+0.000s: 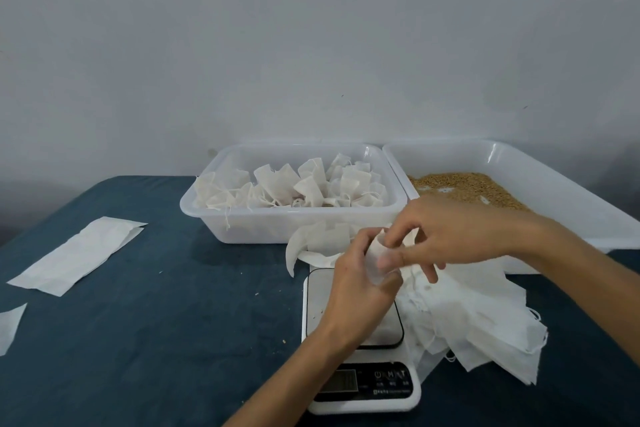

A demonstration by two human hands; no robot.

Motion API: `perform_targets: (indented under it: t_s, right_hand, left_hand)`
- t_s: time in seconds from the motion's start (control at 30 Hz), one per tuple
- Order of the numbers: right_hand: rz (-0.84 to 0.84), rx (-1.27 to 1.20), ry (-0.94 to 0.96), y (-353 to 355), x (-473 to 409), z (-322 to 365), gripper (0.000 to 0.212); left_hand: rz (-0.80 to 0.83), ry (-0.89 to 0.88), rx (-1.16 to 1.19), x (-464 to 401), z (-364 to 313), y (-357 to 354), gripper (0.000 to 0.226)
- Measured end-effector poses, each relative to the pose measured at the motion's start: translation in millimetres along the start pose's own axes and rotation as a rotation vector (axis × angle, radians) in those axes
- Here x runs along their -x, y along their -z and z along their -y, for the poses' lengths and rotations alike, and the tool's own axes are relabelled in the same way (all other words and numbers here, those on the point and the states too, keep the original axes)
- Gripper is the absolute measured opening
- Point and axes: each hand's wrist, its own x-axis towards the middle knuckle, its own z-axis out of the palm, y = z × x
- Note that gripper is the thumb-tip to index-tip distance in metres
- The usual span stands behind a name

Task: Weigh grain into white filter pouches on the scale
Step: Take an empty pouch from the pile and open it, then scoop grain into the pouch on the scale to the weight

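Both hands are working one empty pouch [375,263] just above the scale [360,340] platform. Left hand [360,288] grip wraps the pouch body; right hand [446,236] pinches at its mouth, looks like spreading it open.

To do it well: open the mouth fully and keep it round so grain doesn't spill. Set it upright and centred on the platform, clear of the loose pouch stack [485,315] draped over the scale's right edge, since that could skew the reading. Grain [467,189] sits in the right tray [554,184]; tied-off pouches fill the left tray [294,222].
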Motion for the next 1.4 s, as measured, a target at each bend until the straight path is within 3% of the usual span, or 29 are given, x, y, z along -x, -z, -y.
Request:
perform_targets:
  t_s: [0.07,0.3,0.37,0.53,0.6,0.7,0.83,0.87,0.93,1.0,1.13,1.23,1.4]
  right_hand:
    - [0.042,-0.039,0.035,-1.0,-2.7,0.1,0.029]
    - [-0.053,-0.107,0.021,5.9,-3.6,4.5,0.022]
    - [-0.002,-0.1,-0.009,6.4,-4.9,7.7,0.03]
    - [0.052,-0.101,-0.163,8.3,-10.1,14.5,0.075]
    - [-0.032,-0.181,-0.099,11.8,-10.0,15.4,0.075]
    - [-0.293,-0.321,-0.028,29.5,-4.2,-1.5,0.067]
    - [-0.582,-0.132,-0.265,51.7,7.1,-84.8,0.03]
    - [-0.566,-0.006,-0.391,53.1,10.3,-111.4,0.029]
    - [-0.422,0.24,-0.661,48.8,16.8,-158.4,0.047]
    - [-0.279,0.31,-0.804,40.0,24.6,-190.7,0.055]
    - [-0.108,0.276,-0.842,24.9,20.8,-210.6,0.024]
    - [-0.064,0.326,-0.826,21.8,13.8,-216.0,0.018]
    - [-0.27,0.347,-0.849,33.9,18.4,-226.1,0.028]
  left_hand:
    - [0.0,-0.01,-0.043,0.4,0.8,-0.4,0.035]
    - [-0.061,-0.01,-0.27,0.5,0.9,-0.9,0.039]
    - [-0.073,0.005,-0.256,0.5,1.1,-0.4,0.04]
    - [-0.046,0.072,-0.116,-0.6,0.1,1.8,0.043]
    - [-0.061,0.08,-0.074,-1.0,1.1,2.8,0.037]
    - [-0.075,0.098,0.034,-2.3,2.2,6.1,0.033]
    - [-0.073,0.16,0.155,-3.9,0.5,8.7,0.036]
    - [-0.071,0.164,0.165,-4.0,0.6,8.2,0.035]
    - [-0.072,0.161,0.183,-4.9,1.4,7.6,0.034]
    - [-0.071,0.156,0.2,-6.7,2.6,5.2,0.035]
    - [-0.085,0.163,0.187,-7.3,6.4,6.2,0.032]
    - [-0.096,0.162,0.17,-8.1,9.3,6.7,0.033]
    - [-0.104,0.145,0.193,-9.6,11.5,7.8,0.032]
